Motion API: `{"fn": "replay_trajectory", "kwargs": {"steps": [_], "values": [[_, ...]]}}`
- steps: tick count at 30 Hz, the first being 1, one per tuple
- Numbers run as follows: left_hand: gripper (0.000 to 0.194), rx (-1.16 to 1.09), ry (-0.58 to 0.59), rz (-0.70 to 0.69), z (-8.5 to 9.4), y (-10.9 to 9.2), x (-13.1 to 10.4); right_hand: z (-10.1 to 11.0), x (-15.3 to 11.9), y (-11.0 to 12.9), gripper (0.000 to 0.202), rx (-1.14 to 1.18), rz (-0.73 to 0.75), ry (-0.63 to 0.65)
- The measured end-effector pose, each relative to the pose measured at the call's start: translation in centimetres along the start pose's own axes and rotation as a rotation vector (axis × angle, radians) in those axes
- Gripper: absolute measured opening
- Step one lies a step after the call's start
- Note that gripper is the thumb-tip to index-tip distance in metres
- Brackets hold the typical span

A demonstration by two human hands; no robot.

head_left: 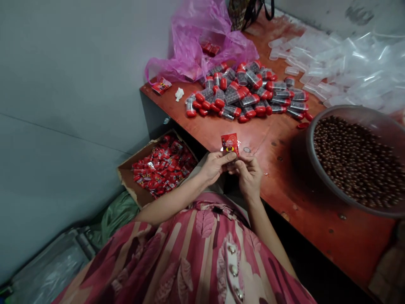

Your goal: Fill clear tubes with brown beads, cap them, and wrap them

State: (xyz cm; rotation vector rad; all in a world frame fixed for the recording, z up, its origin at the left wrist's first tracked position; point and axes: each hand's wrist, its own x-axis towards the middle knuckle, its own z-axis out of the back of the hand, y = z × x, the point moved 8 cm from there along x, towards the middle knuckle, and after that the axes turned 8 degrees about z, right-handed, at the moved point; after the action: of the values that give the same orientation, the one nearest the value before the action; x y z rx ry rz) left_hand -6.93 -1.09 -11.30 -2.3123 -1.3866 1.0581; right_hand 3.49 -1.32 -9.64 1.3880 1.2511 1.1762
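Both hands meet at the table's near edge around a small red printed packet (230,142). My left hand (216,166) pinches its lower part, thumb across the front. My right hand (249,172) is closed at the packet's lower right corner; whether it grips the packet itself or something behind it is hidden. Beyond the hands lies a heap of clear, red-capped containers (249,93) filled with dark balls. Below and left of my left hand, a cardboard box (126,169) holds many similar red packets (163,162).
A large tub (319,169) of brown balls (357,160) stands at the right on the red table (303,230). Behind it are piled clear plastic containers (357,63). A pink plastic bag (202,33) with red packets sits at the back left, against the wall.
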Motion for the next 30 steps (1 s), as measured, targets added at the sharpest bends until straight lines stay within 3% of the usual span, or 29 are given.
{"fn": "replay_trajectory", "kwargs": {"steps": [3,8,11,14,17,19,22,24,27,30], "values": [[0.033,-0.066,-0.051,-0.027,1.1,-0.2,-0.3,-0.7,-0.3,-0.2,0.029,0.007,-0.011,0.110],[0.029,-0.112,-0.054,0.009,2.2,0.7,-2.0,-1.7,-0.2,-0.2,0.022,-0.110,0.034,0.104],[0.029,-0.129,-0.090,-0.039,3.6,0.2,-3.8,-3.3,-0.4,-0.4,0.026,-0.093,-0.012,0.179],[0.042,-0.203,-0.242,-0.209,6.4,-1.5,-5.8,-3.4,-0.4,-0.1,0.028,-0.055,-0.060,0.184],[0.059,-0.101,-0.419,-0.284,8.6,-2.4,-6.7,-1.2,0.3,0.5,0.023,-0.096,-0.047,0.078],[0.054,0.234,-0.444,-0.326,7.9,-3.4,-5.7,0.2,0.8,0.8,0.022,-0.138,-0.028,0.027],[0.039,0.922,-0.375,-0.552,3.9,-5.3,-2.9,1.6,1.3,0.9,0.022,-0.184,-0.016,-0.016],[0.036,1.266,-0.342,-0.670,1.6,-5.5,-0.7,1.9,1.4,0.7,0.022,-0.191,-0.027,-0.022],[0.028,1.532,-0.371,-0.699,0.5,-5.2,2.1,2.0,1.3,0.4,0.021,-0.190,-0.050,-0.010],[0.023,1.566,-0.406,-0.717,0.8,-4.9,3.0,2.2,1.4,0.0,0.020,-0.205,-0.063,0.003]]}}
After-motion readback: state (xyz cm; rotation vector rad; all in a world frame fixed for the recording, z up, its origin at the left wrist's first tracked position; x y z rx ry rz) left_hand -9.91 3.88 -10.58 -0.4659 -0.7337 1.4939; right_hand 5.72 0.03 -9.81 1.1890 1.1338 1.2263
